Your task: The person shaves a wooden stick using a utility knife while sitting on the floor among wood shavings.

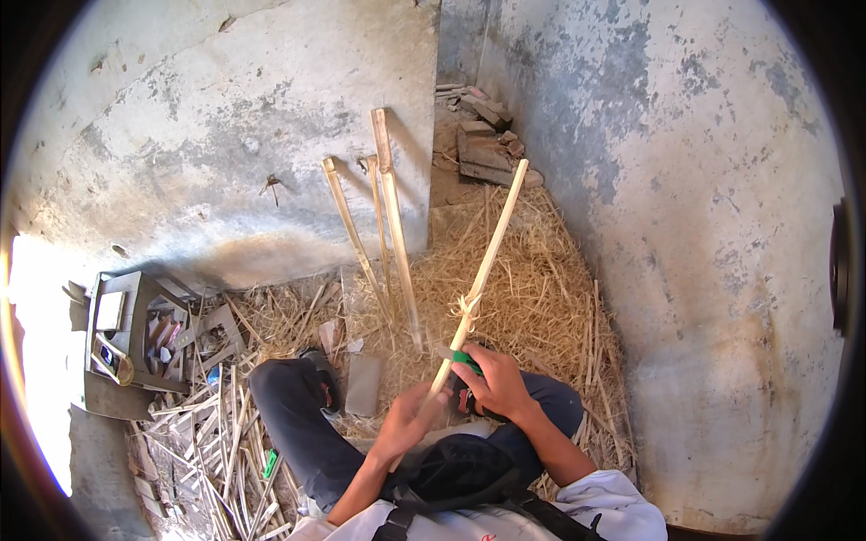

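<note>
A long pale bamboo strip (490, 243) slants up from my lap toward the back, with curled shavings (468, 308) bunched partway along it. My left hand (409, 419) is closed round its lower part. Higher up, my right hand (490, 383) grips a small green-handled tool (467, 364) that lies against the strip; its working edge is too small to make out clearly. My bent legs in dark trousers (298, 419) are on either side.
Three bamboo poles (390, 207) lean on the left wall (244, 108). A battered boxlike cabinet (117, 388) stands at left, above loose strips (207, 451) and a green object (271, 463). Straw-like shavings (550, 270) cover the floor. Broken bricks (483, 153) lie behind. A right wall (695, 270) stands close.
</note>
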Available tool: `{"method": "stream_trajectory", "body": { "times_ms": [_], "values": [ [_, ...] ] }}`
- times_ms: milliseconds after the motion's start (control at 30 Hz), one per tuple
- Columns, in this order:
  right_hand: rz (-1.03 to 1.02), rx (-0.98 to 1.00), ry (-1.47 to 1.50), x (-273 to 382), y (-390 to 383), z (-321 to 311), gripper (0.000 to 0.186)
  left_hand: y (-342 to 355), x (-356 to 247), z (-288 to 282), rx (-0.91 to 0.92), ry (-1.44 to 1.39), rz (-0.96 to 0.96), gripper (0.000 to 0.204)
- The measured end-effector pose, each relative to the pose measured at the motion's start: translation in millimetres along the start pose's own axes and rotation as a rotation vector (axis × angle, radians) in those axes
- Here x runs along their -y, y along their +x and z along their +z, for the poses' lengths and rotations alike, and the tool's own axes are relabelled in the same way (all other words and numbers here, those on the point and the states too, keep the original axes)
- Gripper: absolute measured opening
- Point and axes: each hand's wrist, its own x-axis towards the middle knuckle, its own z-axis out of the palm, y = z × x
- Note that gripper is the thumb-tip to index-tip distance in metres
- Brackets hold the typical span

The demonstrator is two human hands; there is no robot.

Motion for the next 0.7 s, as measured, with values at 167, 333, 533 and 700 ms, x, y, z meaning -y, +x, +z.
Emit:
{"method": "stream_trajectory", "body": {
  "times_ms": [167,333,533,700],
  "values": [
    [-0.005,-0.013,0.002,-4.0,-0.7,0.0,0.035,2.7,4.5,0.5,0.005,0.014,0.017,0.034],
    [0.012,-0.017,0.006,-6.0,-1.1,-0.6,0.034,4.7,3.8,2.9,0.003,-0.003,-0.016,0.034],
    [0.024,-0.017,-0.002,-5.5,0.3,-3.9,0.03,8.7,8.6,3.6,0.011,0.02,-0.008,0.034],
    [-0.002,-0.048,-0.015,-8.8,-0.7,-3.9,0.03,6.2,0.5,6.1,0.002,0.006,-0.06,0.033]
  ]
}}
